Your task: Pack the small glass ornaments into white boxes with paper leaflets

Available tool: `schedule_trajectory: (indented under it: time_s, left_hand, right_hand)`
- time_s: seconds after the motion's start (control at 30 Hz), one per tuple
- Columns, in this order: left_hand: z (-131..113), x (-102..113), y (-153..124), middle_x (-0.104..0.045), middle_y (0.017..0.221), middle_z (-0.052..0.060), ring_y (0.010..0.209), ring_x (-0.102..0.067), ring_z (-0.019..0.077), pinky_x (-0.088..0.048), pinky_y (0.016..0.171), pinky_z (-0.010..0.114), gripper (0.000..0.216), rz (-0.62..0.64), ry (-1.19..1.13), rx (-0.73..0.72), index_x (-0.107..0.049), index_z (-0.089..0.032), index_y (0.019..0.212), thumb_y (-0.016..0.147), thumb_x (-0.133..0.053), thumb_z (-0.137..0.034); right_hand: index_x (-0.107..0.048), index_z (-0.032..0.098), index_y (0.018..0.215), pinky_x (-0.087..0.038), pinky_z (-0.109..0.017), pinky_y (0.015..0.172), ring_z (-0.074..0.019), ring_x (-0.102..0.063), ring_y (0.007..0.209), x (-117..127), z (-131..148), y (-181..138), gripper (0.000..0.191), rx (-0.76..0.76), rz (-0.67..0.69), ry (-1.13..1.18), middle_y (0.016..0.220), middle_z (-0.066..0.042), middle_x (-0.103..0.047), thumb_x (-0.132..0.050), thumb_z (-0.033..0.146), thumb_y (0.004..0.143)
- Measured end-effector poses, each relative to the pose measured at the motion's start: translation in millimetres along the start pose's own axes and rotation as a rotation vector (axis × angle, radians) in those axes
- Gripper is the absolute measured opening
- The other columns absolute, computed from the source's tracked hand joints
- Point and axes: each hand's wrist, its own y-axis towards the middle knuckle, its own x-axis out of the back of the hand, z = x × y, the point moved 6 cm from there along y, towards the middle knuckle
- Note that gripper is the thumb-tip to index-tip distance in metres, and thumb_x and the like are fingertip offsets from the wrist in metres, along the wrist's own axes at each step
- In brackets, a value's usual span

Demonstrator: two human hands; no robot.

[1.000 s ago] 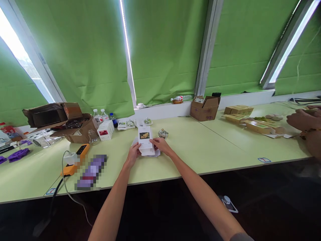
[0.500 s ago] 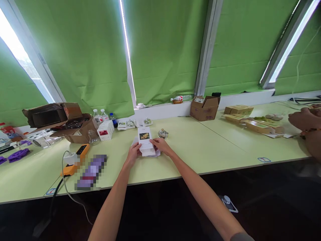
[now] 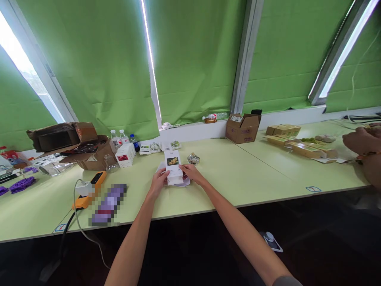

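A white paper box (image 3: 173, 169) with a picture of yellow flowers on its front is held between my hands, low over the table. My left hand (image 3: 160, 180) grips its left edge. At the right edge, the fingers of my right hand (image 3: 190, 172) are closed on it. Under the box lie white papers or flattened boxes (image 3: 186, 182), partly hidden. A small clear jar (image 3: 193, 159) with a metal clasp sits just beyond my right hand. Behind the box, two more clasped jars (image 3: 175, 144) rest on white cartons (image 3: 145, 149).
To the left are a stack of white boxes (image 3: 125, 155), an open cardboard box (image 3: 92, 155), an orange power strip (image 3: 94, 186) and a blurred purple object (image 3: 108, 204). A brown carton (image 3: 243, 129) stands back right. A co-worker's hands (image 3: 361, 141) are near yellow boxes (image 3: 306, 151).
The white box has shifted very slightly to the right, and its lower end looks a little straighter. Both hands keep their hold on it.
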Motion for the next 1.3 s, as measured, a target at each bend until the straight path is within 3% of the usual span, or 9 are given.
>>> schedule_trajectory:
  time_s: [0.13,0.23,0.3,0.43,0.77,1.0,1.17,1.3]
  left_hand:
    - [1,3,1,-0.07,0.106,0.013,0.085,-0.07,0.0227,-0.054,0.073,0.033,0.058,-0.043,-0.033,0.001,-0.061,-0.015,0.118,0.068,-0.078,-0.038]
    - [-1,6,2,-0.07,0.107,0.013,0.083,-0.07,0.0211,-0.054,0.073,0.032,0.057,-0.078,-0.083,-0.017,-0.061,-0.015,0.117,0.068,-0.078,-0.038]
    - [-3,8,2,-0.069,0.109,0.013,0.082,-0.07,0.0204,-0.054,0.072,0.031,0.056,-0.094,-0.109,-0.034,-0.061,-0.015,0.116,0.068,-0.078,-0.037]
    - [-5,10,1,-0.068,0.111,0.012,0.08,-0.07,0.0188,-0.053,0.069,0.029,0.054,-0.113,-0.117,-0.042,-0.061,-0.015,0.116,0.069,-0.077,-0.038]
    - [-5,6,-2,-0.069,0.108,0.013,0.078,-0.069,0.0187,-0.053,0.068,0.029,0.057,-0.082,-0.09,-0.009,-0.06,-0.016,0.118,0.069,-0.078,-0.038]
    - [-1,7,2,-0.07,0.103,0.012,0.075,-0.068,0.0166,-0.052,0.066,0.027,0.058,-0.076,-0.065,-0.024,-0.06,-0.016,0.117,0.068,-0.079,-0.038]
    - [-2,7,2,-0.069,0.106,0.013,0.075,-0.068,0.0162,-0.053,0.065,0.027,0.064,-0.086,-0.037,-0.025,-0.056,-0.017,0.125,0.069,-0.078,-0.039]
    - [-8,6,-2,-0.062,0.124,0.011,0.081,-0.068,0.0178,-0.056,0.071,0.033,0.076,-0.062,-0.031,-0.055,-0.043,-0.027,0.14,0.071,-0.074,-0.033]
  right_hand:
    - [-0.067,0.016,0.106,-0.053,-0.023,0.051,-0.0121,-0.059,0.056,1,4,-2,0.036,0.01,-0.013,0.037,0.072,-0.002,-0.066,-0.058,0.045,0.087]
    - [-0.05,0.019,0.136,-0.055,-0.024,0.053,-0.0118,-0.06,0.06,0,11,-6,0.055,0.038,0.005,0.104,0.086,-0.004,-0.069,-0.063,0.035,0.084]
    - [-0.039,0.024,0.145,-0.057,-0.026,0.057,-0.0116,-0.061,0.065,-2,16,-9,0.069,0.061,0.056,0.153,0.097,-0.005,-0.07,-0.065,0.026,0.081]
    - [-0.036,0.031,0.146,-0.059,-0.026,0.062,-0.0118,-0.061,0.074,-7,23,-13,0.082,0.092,0.14,0.177,0.115,-0.004,-0.067,-0.065,0.013,0.072]
    - [-0.034,0.03,0.147,-0.052,-0.02,0.058,-0.0096,-0.057,0.068,-6,23,-12,0.088,0.174,0.116,0.067,0.113,-0.004,-0.067,-0.069,0.015,0.068]
    - [-0.053,0.024,0.136,-0.047,-0.021,0.057,-0.0095,-0.054,0.065,-6,22,-11,0.065,0.216,0.095,-0.027,0.112,-0.003,-0.068,-0.065,0.02,0.072]
    - [-0.055,0.021,0.135,-0.05,-0.023,0.063,-0.0129,-0.057,0.075,-4,23,-11,0.062,0.232,0.06,-0.047,0.113,-0.005,-0.068,-0.064,0.022,0.074]
    - [-0.051,0.024,0.137,-0.053,-0.024,0.063,-0.014,-0.059,0.077,1,19,-8,0.065,0.189,-0.007,-0.007,0.109,-0.004,-0.068,-0.067,0.025,0.074]
